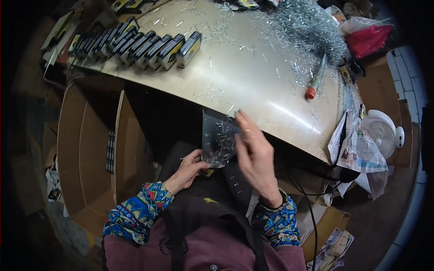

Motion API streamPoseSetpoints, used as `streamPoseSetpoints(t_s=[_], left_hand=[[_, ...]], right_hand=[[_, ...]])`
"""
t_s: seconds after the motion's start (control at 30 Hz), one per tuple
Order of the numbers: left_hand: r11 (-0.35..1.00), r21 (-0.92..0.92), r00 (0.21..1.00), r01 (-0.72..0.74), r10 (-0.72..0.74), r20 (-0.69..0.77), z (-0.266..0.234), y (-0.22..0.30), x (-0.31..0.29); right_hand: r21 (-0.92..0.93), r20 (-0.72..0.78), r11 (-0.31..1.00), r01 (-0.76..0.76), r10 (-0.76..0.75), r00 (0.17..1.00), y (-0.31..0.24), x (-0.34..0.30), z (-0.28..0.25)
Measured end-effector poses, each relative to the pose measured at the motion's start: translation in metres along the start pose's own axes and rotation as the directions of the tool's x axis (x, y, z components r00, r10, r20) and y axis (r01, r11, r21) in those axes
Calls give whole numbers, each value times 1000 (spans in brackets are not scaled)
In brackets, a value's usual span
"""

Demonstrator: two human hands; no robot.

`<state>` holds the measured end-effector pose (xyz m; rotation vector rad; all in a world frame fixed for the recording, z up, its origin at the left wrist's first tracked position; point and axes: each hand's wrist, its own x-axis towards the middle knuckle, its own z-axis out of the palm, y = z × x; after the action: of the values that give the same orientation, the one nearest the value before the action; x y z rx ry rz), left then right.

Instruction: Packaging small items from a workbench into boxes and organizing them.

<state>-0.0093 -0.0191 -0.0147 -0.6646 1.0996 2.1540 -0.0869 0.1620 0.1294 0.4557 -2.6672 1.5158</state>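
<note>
In front of my lap is a clear, dark-looking plastic pouch (219,137) with many small shiny slivers in or on it. My left hand (187,170) pinches its lower left corner between thumb and fingers. Next to the pouch's right edge is my right hand (258,156), slightly blurred, its fingers stretched out and the thumb apart. Whether its fingertips touch the pouch I cannot tell. Below the pouch, a few slivers lie on my dark apron (226,185).
A pale table (244,86) bears scattered slivers, a large heap of them (312,31) and a red-ended tube (310,92). Small black-and-yellow boxes (188,49) stand in rows at far left. An open cardboard carton (86,149) is left; a white fan-like object (381,131) and black cable (312,212) are right.
</note>
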Motion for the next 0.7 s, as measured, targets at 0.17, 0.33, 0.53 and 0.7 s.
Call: streamPoseSetpoints(t_s=[0.17,0.33,0.53,0.7], left_hand=[[979,196,999,-49,48,10,11,0,-3],[596,774,946,-216,324,14,16,-9,-9],[201,929,837,-310,521,167,3,-21,-9],[194,922,837,-336,511,197,-5,-24,-5]], right_hand=[[-157,73,980,122,-112,991,32,-17,1],[-413,271,841,350,-254,929,52,-42,43],[-351,313,869,348,-241,919,47,-55,49],[-129,528,957,261,-157,834,49,-72,52]])
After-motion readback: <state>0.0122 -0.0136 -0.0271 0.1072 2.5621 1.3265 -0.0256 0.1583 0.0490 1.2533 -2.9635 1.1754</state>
